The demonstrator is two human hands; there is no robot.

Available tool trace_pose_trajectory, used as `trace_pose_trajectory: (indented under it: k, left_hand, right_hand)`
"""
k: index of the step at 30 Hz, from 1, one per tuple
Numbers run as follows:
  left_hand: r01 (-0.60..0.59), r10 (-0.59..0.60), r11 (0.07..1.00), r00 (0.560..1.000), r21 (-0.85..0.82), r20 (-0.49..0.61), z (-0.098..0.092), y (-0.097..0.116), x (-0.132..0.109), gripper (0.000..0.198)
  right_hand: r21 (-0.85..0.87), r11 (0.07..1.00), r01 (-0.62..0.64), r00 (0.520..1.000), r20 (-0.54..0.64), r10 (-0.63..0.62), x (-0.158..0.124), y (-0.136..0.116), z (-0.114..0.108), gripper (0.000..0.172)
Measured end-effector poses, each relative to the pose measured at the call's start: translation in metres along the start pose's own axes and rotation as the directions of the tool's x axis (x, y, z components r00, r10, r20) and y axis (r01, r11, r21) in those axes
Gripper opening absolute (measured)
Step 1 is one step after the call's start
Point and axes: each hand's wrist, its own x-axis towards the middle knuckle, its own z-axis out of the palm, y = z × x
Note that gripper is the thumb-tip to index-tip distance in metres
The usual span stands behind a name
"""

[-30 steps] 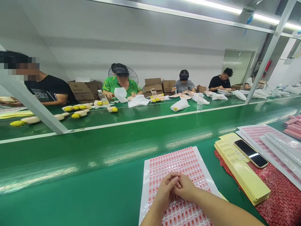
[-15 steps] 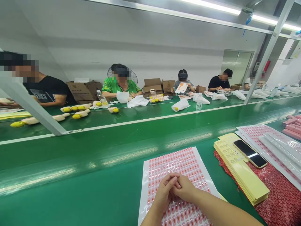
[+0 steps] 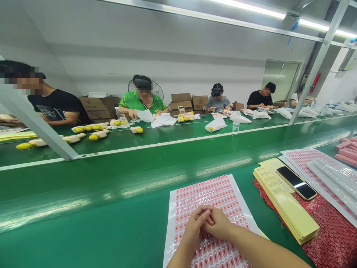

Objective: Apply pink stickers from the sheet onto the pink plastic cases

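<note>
My left hand [image 3: 194, 227] and my right hand [image 3: 220, 222] are clasped together, fingertips meeting, just above the near half of a white sheet [image 3: 206, 193] covered in rows of small pink stickers. The sheet lies flat on the green bench [image 3: 134, 238] in front of me. Nothing shows between my fingers; whether a small sticker is pinched there is hidden. Both forearms come in from the bottom right.
Right of the sheet lie a stack of yellow strips [image 3: 290, 212], a black phone [image 3: 296, 182], red bubble wrap [image 3: 334, 238], another sticker sheet [image 3: 304, 156] and pink boxes [image 3: 346, 152]. A green conveyor [image 3: 111, 149] runs across. Several people [image 3: 139, 100] work on the far side.
My hands have stayed clasped over the sheet, almost still. Across the belt, a person who held up a sheet has lowered it, and the person in green has shifted a white cloth.
</note>
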Motion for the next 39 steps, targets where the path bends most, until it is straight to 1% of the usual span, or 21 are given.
trace_pose_trajectory:
  k: [2, 5, 14, 17, 19, 20, 22, 24, 25, 27, 29, 36, 39]
  left_hand:
    - [-0.005, 0.005, 1.000, 1.000, 0.002, -0.006, -0.001, -0.001, 0.001, 0.030]
    - [-0.014, 0.014, 1.000, 1.000, 0.004, -0.013, -0.002, -0.002, 0.002, 0.029]
    - [-0.042, 0.042, 0.999, 0.999, -0.020, -0.018, -0.005, -0.003, 0.004, 0.028]
    - [-0.047, 0.047, 0.998, 0.999, -0.040, -0.008, -0.005, -0.001, 0.002, 0.029]
    - [-0.050, 0.051, 0.997, 0.999, -0.054, 0.006, -0.005, 0.000, 0.001, 0.032]
    - [-0.052, 0.053, 0.997, 0.999, -0.060, 0.012, -0.005, 0.000, 0.000, 0.034]
    - [-0.041, 0.044, 0.996, 0.998, -0.075, 0.039, -0.004, 0.000, -0.001, 0.037]
    - [-0.015, 0.024, 0.995, 0.996, -0.099, 0.090, -0.004, 0.000, -0.002, 0.039]
    - [0.001, 0.012, 0.994, 0.993, -0.108, 0.121, -0.005, -0.001, -0.002, 0.041]
    - [0.030, -0.010, 0.993, 0.985, -0.114, 0.171, -0.005, -0.002, -0.001, 0.042]
    - [0.046, -0.026, 0.993, 0.983, -0.106, 0.183, -0.007, -0.003, 0.001, 0.041]
    - [0.075, -0.065, 0.993, 0.992, -0.090, 0.110, -0.010, -0.007, 0.003, 0.042]
    - [0.066, -0.059, 0.994, 0.995, -0.086, 0.086, -0.011, -0.008, 0.004, 0.044]
  right_hand:
    - [-0.010, 1.000, -0.011, 1.000, 0.000, 0.011, 0.000, -0.001, 0.000, 0.004]
    - [0.026, 1.000, 0.018, 1.000, -0.002, -0.018, 0.000, -0.003, -0.001, 0.005]
    - [0.182, 0.978, 0.100, 0.994, 0.031, -0.108, -0.002, -0.011, -0.007, 0.025]
    - [0.245, 0.963, 0.112, 0.991, 0.038, -0.125, -0.003, -0.008, -0.006, 0.033]
    - [0.288, 0.950, 0.120, 0.991, 0.023, -0.132, -0.002, -0.002, -0.003, 0.039]
    - [0.309, 0.945, 0.109, 0.993, 0.015, -0.120, -0.001, 0.002, -0.002, 0.042]
    - [0.362, 0.931, 0.041, 0.998, 0.025, -0.054, 0.000, 0.010, 0.001, 0.052]
    - [0.423, 0.906, -0.019, 0.999, 0.046, -0.001, 0.002, 0.015, 0.002, 0.059]
    - [0.447, 0.894, -0.018, 0.999, 0.044, -0.002, 0.002, 0.016, 0.002, 0.060]
    - [0.476, 0.879, 0.034, 0.999, 0.012, -0.045, 0.003, 0.014, -0.001, 0.059]
    - [0.486, 0.870, 0.076, 0.997, -0.010, -0.082, 0.003, 0.011, -0.004, 0.057]
    - [0.522, 0.853, 0.030, 0.999, 0.018, -0.046, 0.002, 0.010, -0.004, 0.056]
    - [0.536, 0.844, 0.021, 0.999, 0.021, -0.039, 0.002, 0.010, -0.004, 0.056]
